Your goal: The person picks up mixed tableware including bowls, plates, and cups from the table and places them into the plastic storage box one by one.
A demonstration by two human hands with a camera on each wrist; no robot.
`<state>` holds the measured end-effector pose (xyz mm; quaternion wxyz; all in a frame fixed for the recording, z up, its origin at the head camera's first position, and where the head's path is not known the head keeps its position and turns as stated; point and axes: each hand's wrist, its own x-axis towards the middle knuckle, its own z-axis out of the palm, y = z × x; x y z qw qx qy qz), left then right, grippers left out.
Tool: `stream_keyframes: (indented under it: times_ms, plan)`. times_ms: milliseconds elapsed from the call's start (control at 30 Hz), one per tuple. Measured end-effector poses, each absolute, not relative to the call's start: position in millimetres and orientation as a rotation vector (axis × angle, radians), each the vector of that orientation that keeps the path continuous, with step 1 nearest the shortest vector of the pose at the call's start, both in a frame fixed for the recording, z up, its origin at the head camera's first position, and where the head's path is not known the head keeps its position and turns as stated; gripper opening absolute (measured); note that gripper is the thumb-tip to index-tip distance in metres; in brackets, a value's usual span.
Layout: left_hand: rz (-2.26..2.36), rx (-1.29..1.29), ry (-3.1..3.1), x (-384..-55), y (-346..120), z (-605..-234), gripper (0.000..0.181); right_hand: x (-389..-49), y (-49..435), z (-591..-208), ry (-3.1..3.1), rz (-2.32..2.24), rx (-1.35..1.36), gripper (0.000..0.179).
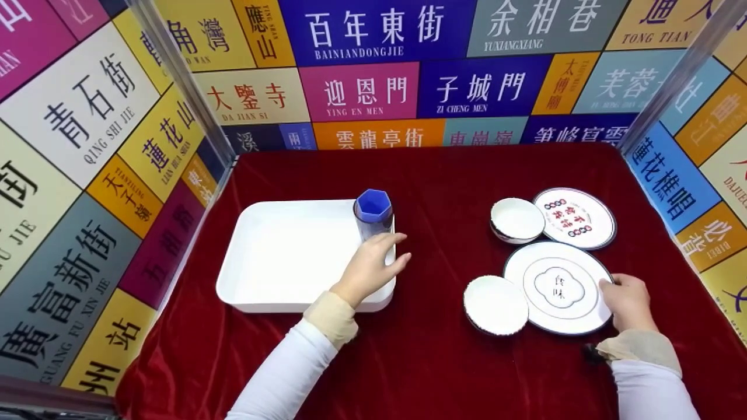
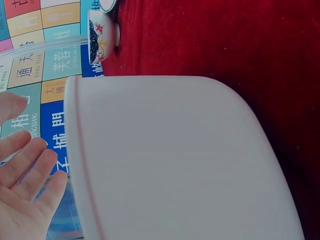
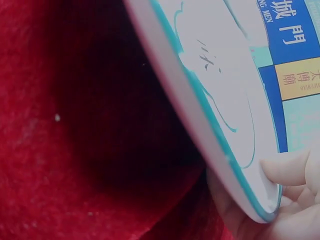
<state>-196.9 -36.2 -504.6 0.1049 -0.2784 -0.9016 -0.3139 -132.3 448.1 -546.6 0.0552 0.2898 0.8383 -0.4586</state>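
Observation:
My left hand (image 1: 370, 268) is held over the right side of a white rectangular tray (image 1: 286, 251), its fingers loosely spread. Just beyond the fingertips, a tall hexagonal blue container (image 1: 373, 211) stands upright in the tray's right part. In the left wrist view the tray's outer wall (image 2: 165, 155) fills the middle, with the left fingers (image 2: 31, 160) beside its rim. My right hand (image 1: 630, 300) pinches the right rim of a white plate (image 1: 537, 315) with a dark edge, thumb on top. The right wrist view has the plate (image 3: 225, 95) tilted, fingers under its edge.
A white bowl (image 1: 496, 306) sits by the plate's left edge. Farther back stand another bowl (image 1: 516, 219) and a plate with red characters (image 1: 575, 219). Red cloth (image 1: 432, 361) covers the table, and sign-printed panels (image 1: 362, 93) wall the back and sides.

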Motion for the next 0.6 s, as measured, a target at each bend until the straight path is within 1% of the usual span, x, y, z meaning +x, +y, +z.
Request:
stream_keyframes:
  times_ms: [100,300,600]
  plan:
    - [-0.917,-0.825,-2.66,-195.8,-35.7,-503.6,0.041,-132.5,448.3,-545.8,2.536,-1.429,0.886,0.047]
    - [-0.92,-0.826,-2.66,-194.6,-35.6,-502.8,0.041,-130.6,452.1,-541.5,2.549,-1.371,0.897,0.052]
    - [-0.921,-0.832,-2.658,-195.1,-36.2,-503.4,0.041,-127.7,457.0,-534.2,2.597,-1.345,0.937,0.051]
